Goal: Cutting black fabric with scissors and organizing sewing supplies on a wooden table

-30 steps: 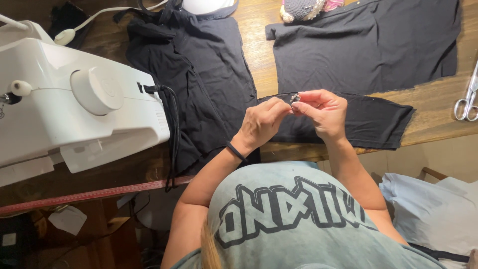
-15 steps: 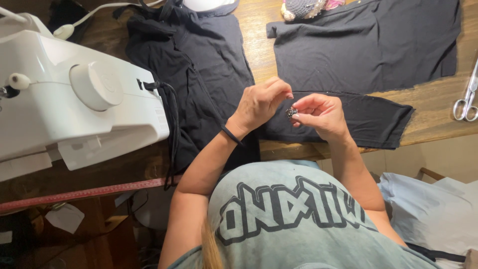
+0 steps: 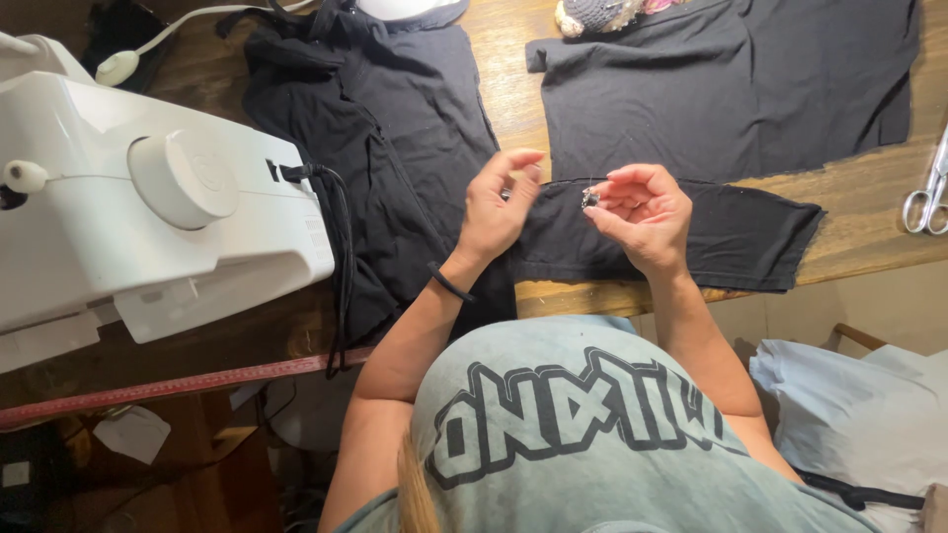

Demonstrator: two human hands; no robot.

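Observation:
My right hand (image 3: 647,219) pinches a small shiny metal piece (image 3: 590,198) between thumb and fingertips, above a narrow black fabric strip (image 3: 750,237) on the wooden table (image 3: 869,212). My left hand (image 3: 494,209), with a black band at the wrist, is raised a little to the left of it, its fingers loosely curled and apart from the metal piece. Whether a thread runs between the hands is too fine to tell.
A white sewing machine (image 3: 148,217) stands at the left with a black cord (image 3: 341,257) hanging beside it. A dark garment (image 3: 395,128) and a large black fabric piece (image 3: 731,89) lie on the table. Scissors (image 3: 928,197) sit at the right edge, a red measuring tape (image 3: 178,387) along the front, pale cloth (image 3: 859,405) below right.
Both hands were together at the small metal piece. My left hand has drawn away to the left and lifted; my right hand keeps the piece and has dropped slightly.

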